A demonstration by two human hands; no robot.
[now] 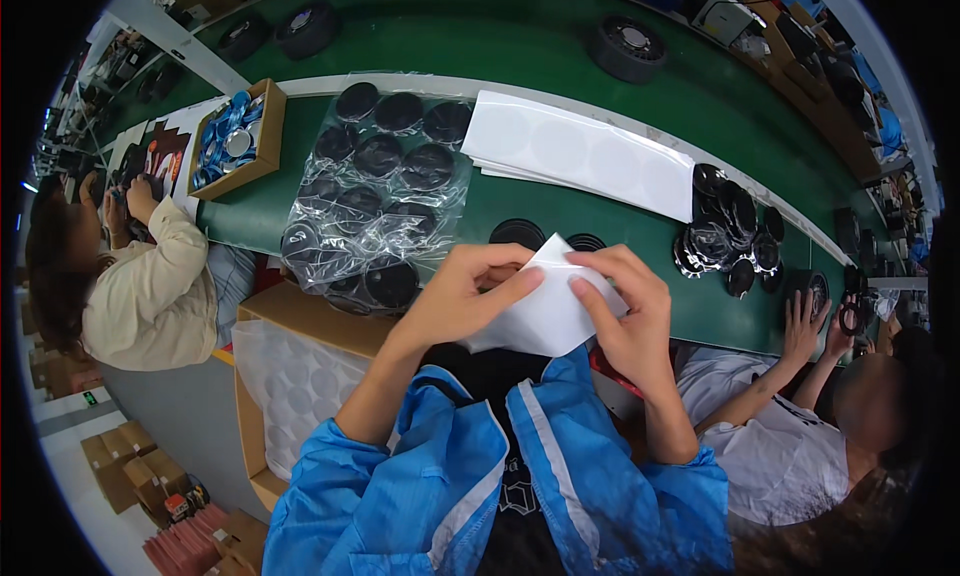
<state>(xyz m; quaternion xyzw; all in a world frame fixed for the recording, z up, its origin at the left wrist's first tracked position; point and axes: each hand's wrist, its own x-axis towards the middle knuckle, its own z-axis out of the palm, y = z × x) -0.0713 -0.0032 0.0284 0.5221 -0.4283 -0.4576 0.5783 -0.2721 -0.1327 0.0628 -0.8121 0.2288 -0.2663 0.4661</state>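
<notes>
Close in front of my body, both hands are pinching a white paper sheet (545, 311). My left hand (465, 296) grips its left side with thumb and fingers, and my right hand (630, 311) grips the right side. The sheet is bent, with one corner pointing up between my fingertips. Just beyond it, two stacks of black round discs (517, 231) lie on the green bench, partly hidden by my hands and the paper. Farther back rests a pile of long white sheets (580, 154) with round outlines on them.
Clear plastic trays with black round caps (400, 166) lie left of centre. A cardboard box (262, 156) of blue and silver discs stands beyond. Glossy black parts (735, 226) are heaped at right. Black wheels (627, 48) sit on the far green surface. Co-workers sit on both sides.
</notes>
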